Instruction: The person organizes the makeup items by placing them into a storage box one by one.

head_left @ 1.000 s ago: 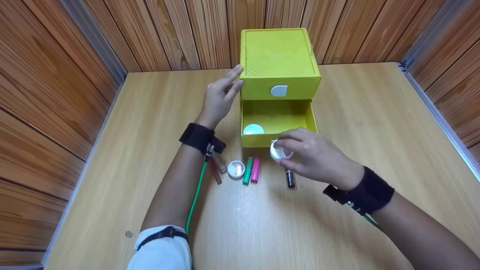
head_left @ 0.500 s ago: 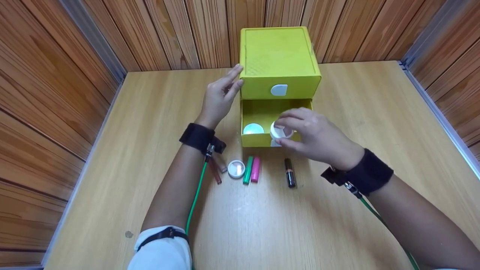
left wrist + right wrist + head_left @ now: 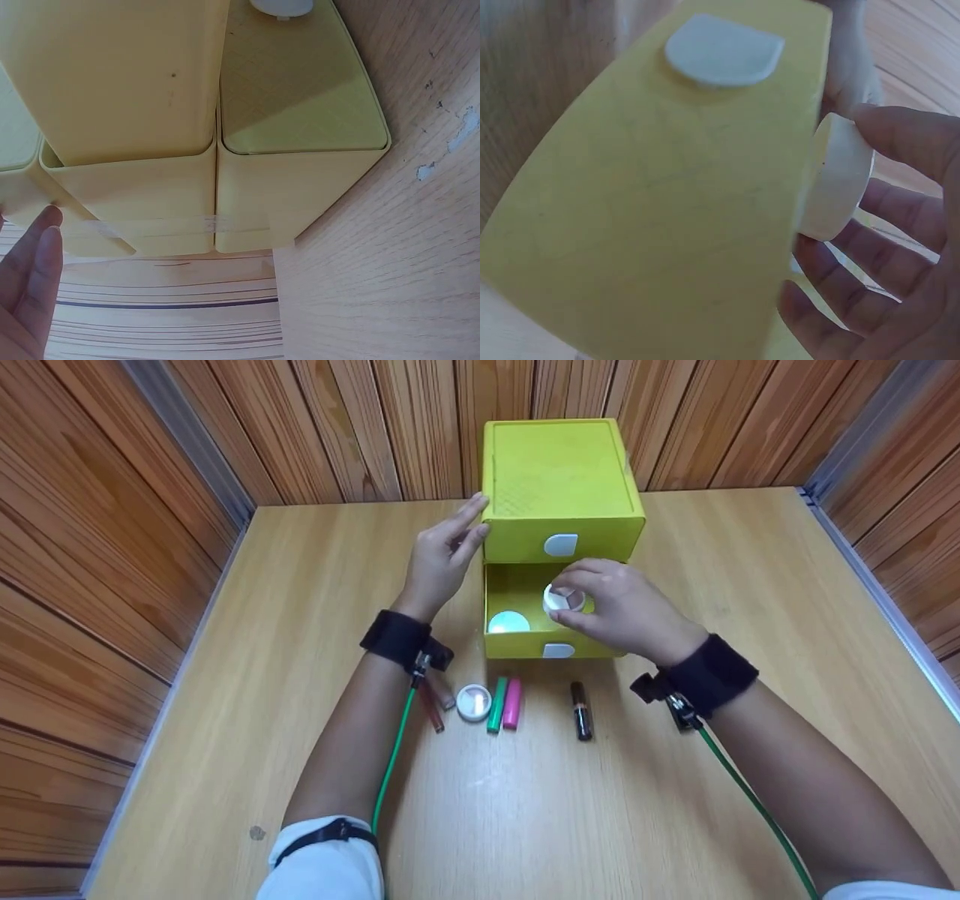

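A yellow drawer cabinet point(image 3: 562, 469) stands at the back of the table with a lower drawer point(image 3: 517, 646) pulled out. My left hand point(image 3: 442, 559) rests straight fingertips against the cabinet's left side; the left wrist view shows two of those fingers point(image 3: 45, 255) at its wall. Between thumb and fingers my right hand point(image 3: 634, 607) pinches a small round white jar point(image 3: 553, 600) above the pulled-out drawer. In the right wrist view the jar point(image 3: 840, 180) is tilted on edge, partly behind the drawer front. Another round white piece point(image 3: 509, 622) lies inside the drawer at the left.
Before the drawer lie a round white container with a clear top point(image 3: 474, 702), a green tube point(image 3: 496, 706), a pink tube point(image 3: 511, 705) and a black tube point(image 3: 581, 712). A dark red tube point(image 3: 431, 711) and a paler tube point(image 3: 443, 694) lie beside my left wrist.
My right hand has carried the white jar from in front of the drawer, up past its front edge and back over its inside. The left hand has stayed at the cabinet.
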`<state>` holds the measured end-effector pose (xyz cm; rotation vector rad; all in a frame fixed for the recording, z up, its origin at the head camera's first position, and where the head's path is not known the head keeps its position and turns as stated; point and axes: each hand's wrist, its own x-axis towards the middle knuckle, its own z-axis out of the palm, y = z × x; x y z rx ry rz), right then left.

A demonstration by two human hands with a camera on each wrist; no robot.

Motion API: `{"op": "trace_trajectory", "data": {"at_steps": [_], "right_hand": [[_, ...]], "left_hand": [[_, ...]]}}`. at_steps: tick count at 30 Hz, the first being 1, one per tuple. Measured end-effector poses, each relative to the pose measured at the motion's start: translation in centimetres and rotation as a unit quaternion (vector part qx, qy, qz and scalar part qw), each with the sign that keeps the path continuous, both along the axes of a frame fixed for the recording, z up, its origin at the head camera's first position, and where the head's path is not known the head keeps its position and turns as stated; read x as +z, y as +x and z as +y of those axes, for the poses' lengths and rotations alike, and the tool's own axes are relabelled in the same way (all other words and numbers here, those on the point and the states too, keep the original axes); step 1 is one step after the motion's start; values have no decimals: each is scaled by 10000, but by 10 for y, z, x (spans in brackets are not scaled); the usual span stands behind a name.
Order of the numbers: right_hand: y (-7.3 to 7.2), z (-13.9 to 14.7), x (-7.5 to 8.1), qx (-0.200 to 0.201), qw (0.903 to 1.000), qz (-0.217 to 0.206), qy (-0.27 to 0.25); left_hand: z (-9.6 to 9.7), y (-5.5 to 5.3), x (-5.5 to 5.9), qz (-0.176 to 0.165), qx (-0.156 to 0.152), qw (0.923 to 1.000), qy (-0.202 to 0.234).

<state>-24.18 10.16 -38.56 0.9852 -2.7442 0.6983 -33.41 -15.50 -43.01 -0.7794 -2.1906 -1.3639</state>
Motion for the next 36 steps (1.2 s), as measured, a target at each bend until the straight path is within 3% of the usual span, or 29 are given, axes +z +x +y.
{"op": "trace_trajectory", "data": {"at_steps": [6,13,20,27,36], "right_hand": [[-14,-1,-7,-336,9970,-641,265],[-24,-5,-13,-434,9934,-966,444],[-32,-8,-17,-250,9887,-1262,770],[-39,-9,-21,-200,9776,-1988,659],[-41,-8,-23,-158,9640,-2606,500]], "left_hand": [[0,0,0,-52,14,10000,10],[1,1,1,55,-2,10000,10],[0,0,0,45,-16,10000,-32],[1,0,-1,11,-35,10000,-11],[0,1,1,-15,-26,10000,-4]]}}
